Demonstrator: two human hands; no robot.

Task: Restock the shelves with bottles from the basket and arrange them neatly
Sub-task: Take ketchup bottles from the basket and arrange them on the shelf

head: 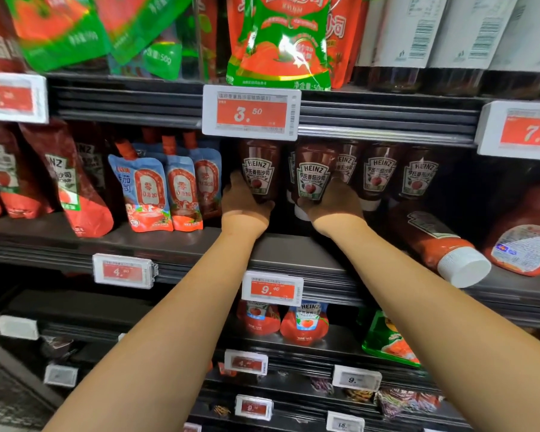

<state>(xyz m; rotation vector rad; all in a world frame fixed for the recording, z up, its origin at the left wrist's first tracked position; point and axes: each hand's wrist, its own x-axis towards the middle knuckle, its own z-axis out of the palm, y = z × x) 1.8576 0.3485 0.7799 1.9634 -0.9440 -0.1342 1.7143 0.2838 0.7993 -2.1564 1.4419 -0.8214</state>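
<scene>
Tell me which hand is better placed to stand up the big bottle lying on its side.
The right hand, I think. It holds a bottle nearer the lying bottle, which rests to the right; the left hand would have to cross over.

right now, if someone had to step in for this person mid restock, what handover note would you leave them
Left hand: grips a Heinz ketchup bottle from its left side, cap down, at the middle shelf.
Right hand: grips a second Heinz bottle beside it, cap down, label forward.
Done: more Heinz bottles stand in a row just to the right, labels out.
Left: seat both held bottles in line with that row. One large ketchup bottle lies on its side further right and probably wants standing up. The basket is not in view, so remaining stock is unknown.
</scene>
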